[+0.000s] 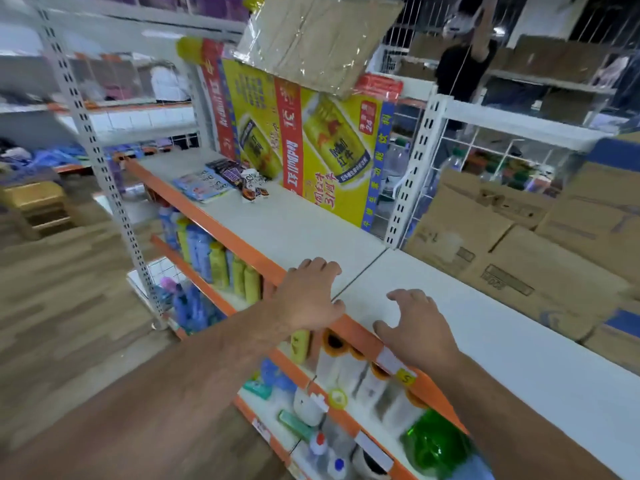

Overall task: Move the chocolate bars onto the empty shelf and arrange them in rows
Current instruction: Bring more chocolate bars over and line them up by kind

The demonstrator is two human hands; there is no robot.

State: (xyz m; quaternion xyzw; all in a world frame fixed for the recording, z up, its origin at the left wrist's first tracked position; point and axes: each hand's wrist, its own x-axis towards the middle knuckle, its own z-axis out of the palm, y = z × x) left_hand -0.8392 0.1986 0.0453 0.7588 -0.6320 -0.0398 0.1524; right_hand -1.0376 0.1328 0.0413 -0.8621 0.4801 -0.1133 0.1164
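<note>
The wrappers of the chocolate bars [221, 180], at the upper middle of the frame, are blurred: their print cannot be read, nor can they be counted. Both forearms [173, 393] are cut off by the bottom edge. The goods [221, 268] on the lower shelves are smeared and partly hidden under the orange shelf edge [242, 247]. The person [464, 64] at the upper right is blurred, a raised arm cut off by the top edge.

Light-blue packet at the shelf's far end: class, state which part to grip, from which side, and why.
Pinch the light-blue packet by its front edge, from the aisle side. It lies flat close to the orange lip of the shelf, with dark bars crowding its back, so that edge seems freest.
</note>
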